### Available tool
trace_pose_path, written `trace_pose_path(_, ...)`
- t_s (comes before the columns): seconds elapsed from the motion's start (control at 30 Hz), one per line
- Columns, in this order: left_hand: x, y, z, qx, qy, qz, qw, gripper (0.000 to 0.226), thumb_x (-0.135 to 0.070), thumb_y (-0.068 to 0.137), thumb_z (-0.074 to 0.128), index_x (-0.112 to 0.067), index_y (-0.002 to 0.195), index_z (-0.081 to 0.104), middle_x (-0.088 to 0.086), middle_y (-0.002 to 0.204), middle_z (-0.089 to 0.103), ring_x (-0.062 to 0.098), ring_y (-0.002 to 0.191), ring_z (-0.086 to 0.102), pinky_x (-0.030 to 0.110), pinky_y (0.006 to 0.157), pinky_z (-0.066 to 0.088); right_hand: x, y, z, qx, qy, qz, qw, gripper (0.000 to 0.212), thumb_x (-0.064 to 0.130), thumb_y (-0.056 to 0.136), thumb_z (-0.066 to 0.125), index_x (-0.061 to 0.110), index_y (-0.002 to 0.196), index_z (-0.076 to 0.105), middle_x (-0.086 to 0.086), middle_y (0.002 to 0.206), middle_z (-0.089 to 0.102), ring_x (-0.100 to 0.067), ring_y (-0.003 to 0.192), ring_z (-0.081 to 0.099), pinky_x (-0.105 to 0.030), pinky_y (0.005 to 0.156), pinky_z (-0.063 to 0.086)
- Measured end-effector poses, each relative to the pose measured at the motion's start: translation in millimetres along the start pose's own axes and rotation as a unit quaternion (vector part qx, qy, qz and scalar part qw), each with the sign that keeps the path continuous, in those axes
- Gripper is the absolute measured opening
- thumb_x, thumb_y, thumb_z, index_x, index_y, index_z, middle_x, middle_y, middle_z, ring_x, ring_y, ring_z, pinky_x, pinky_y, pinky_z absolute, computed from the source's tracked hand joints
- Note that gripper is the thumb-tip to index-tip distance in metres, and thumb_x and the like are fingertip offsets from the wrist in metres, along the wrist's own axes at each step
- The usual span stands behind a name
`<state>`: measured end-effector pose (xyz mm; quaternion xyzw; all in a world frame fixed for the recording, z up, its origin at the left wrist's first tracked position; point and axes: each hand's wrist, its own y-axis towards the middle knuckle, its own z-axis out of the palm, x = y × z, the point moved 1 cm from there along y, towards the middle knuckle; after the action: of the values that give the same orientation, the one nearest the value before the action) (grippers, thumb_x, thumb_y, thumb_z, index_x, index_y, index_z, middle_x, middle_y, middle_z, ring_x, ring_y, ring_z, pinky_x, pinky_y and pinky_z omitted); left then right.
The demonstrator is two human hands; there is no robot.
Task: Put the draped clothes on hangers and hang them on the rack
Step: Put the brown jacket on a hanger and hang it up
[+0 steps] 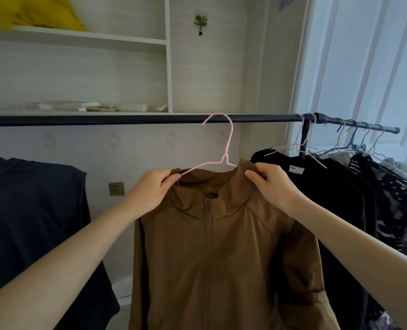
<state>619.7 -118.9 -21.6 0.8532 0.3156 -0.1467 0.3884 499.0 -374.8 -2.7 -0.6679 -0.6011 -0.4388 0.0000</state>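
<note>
Brown zip jacket [221, 246] sits on a pink wire hanger [223, 148], hook looped over the black rack bar [126, 120], mid-rail. Left hand [150, 189] fingers pinch the left collar edge at the hanger arm; right hand [269, 184] fingers pinch the right side of the collar. Dark garment [31, 222] drapes at left; black top [321, 186] and patterned clothes [393, 206] hang on hangers at right.
</note>
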Motion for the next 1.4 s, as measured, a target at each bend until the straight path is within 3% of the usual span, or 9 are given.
trace_pose_path(0.13, -18.1, 9.4, 9.0, -0.031, 0.002, 0.039, 0.999, 0.030, -0.029, 0.099, 0.045, -0.013, 0.081, 0.062, -0.001, 0.067, 0.058, 0.011, 0.063, 0.055, 0.022, 0.055, 0.038, 1.1, -2.9, -0.1, -0.008, 0.003, -0.009, 1.000, 0.028, 0.029, 0.096, 0.052, 0.013, 0.075, 0.060, 0.001, 0.070, 0.058, -0.014, 0.067, 0.056, -0.024, 0.059, 0.041)
trace_pose_path(0.23, -33.9, 18.4, 17.5, -0.030, 0.018, 0.062, 0.997, 0.026, -0.028, 0.100, 0.043, -0.022, 0.078, 0.056, -0.010, 0.069, 0.055, 0.006, 0.065, 0.055, 0.010, 0.056, 0.036, 3.7, -4.0, 6.2, -0.003, -0.013, -0.026, 1.000, 0.024, 0.028, 0.096, 0.051, 0.011, 0.086, 0.065, 0.001, 0.078, 0.064, -0.010, 0.073, 0.059, -0.021, 0.064, 0.044)
trace_pose_path(0.33, -42.8, 24.7, 23.9, -0.037, 0.028, 0.075, 0.996, 0.025, -0.031, 0.101, 0.040, -0.021, 0.089, 0.059, -0.007, 0.077, 0.060, 0.006, 0.073, 0.059, 0.016, 0.063, 0.043, 4.3, -3.0, 11.5, -0.010, -0.018, -0.032, 0.999, 0.026, 0.028, 0.096, 0.051, 0.008, 0.086, 0.065, -0.002, 0.079, 0.065, -0.012, 0.073, 0.059, -0.022, 0.064, 0.044)
trace_pose_path(0.5, -53.3, 26.2, 28.4, -0.014, 0.042, 0.108, 0.993, 0.021, -0.035, 0.099, 0.042, -0.028, 0.081, 0.051, -0.009, 0.068, 0.054, 0.006, 0.063, 0.056, 0.016, 0.054, 0.041, 8.5, -3.7, 13.7, 0.004, -0.036, -0.062, 0.997, 0.027, 0.030, 0.096, 0.052, 0.012, 0.079, 0.063, 0.006, 0.072, 0.061, -0.004, 0.067, 0.056, -0.012, 0.059, 0.040)
trace_pose_path(0.77, -17.7, 35.7, -10.3, -0.090, 0.007, 0.009, 0.996, 0.024, -0.031, 0.099, 0.045, -0.014, 0.096, 0.062, -0.005, 0.080, 0.060, 0.003, 0.074, 0.055, 0.004, 0.059, 0.038, -24.7, 8.8, -1.2, 0.025, -0.041, 0.007, 0.999, 0.023, 0.034, 0.086, 0.065, 0.011, 0.089, 0.069, -0.006, 0.086, 0.070, -0.018, 0.082, 0.064, -0.035, 0.078, 0.053)
trace_pose_path(1.03, -11.1, 36.2, -15.8, -0.020, -0.012, -0.006, 1.000, 0.030, -0.039, 0.091, 0.058, -0.010, 0.082, 0.058, 0.003, 0.072, 0.057, 0.012, 0.068, 0.056, 0.018, 0.059, 0.040, -26.7, 12.7, 15.5, -0.010, -0.040, 0.032, 0.999, 0.016, 0.031, 0.090, 0.061, 0.016, 0.092, 0.065, 0.003, 0.084, 0.064, -0.013, 0.080, 0.058, -0.016, 0.061, 0.039)
trace_pose_path(1.13, -11.5, 37.2, -20.0, -0.070, -0.007, 0.002, 0.998, 0.023, -0.035, 0.090, 0.061, -0.015, 0.078, 0.057, -0.001, 0.070, 0.057, 0.010, 0.068, 0.056, 0.017, 0.059, 0.037, -29.6, 8.1, 19.7, -0.049, 0.030, 0.086, 0.995, 0.024, 0.041, 0.089, 0.060, 0.019, 0.099, 0.064, 0.009, 0.085, 0.062, -0.008, 0.080, 0.058, -0.016, 0.064, 0.041)
trace_pose_path(1.3, -0.2, 42.4, -34.9, -0.173, 0.008, 0.006, 0.985, 0.027, -0.040, 0.090, 0.059, -0.014, 0.083, 0.059, 0.001, 0.075, 0.059, 0.016, 0.072, 0.057, 0.026, 0.061, 0.040, -71.5, -9.6, 40.7, 0.065, -0.079, 0.245, 0.964, 0.047, 0.042, 0.088, 0.061, 0.011, 0.123, 0.052, -0.005, 0.112, 0.060, -0.024, 0.107, 0.058, -0.028, 0.082, 0.043)
trace_pose_path(1.4, -6.0, 47.3, -45.2, -0.199, 0.004, 0.019, 0.980, 0.028, -0.041, 0.090, 0.059, -0.013, 0.083, 0.058, 0.001, 0.075, 0.059, 0.018, 0.073, 0.056, 0.031, 0.065, 0.043, -102.3, -33.1, 63.2, 0.206, -0.154, 0.289, 0.922, 0.055, 0.037, 0.084, 0.067, 0.010, 0.130, 0.050, -0.007, 0.123, 0.058, -0.020, 0.107, 0.056, -0.028, 0.085, 0.044)
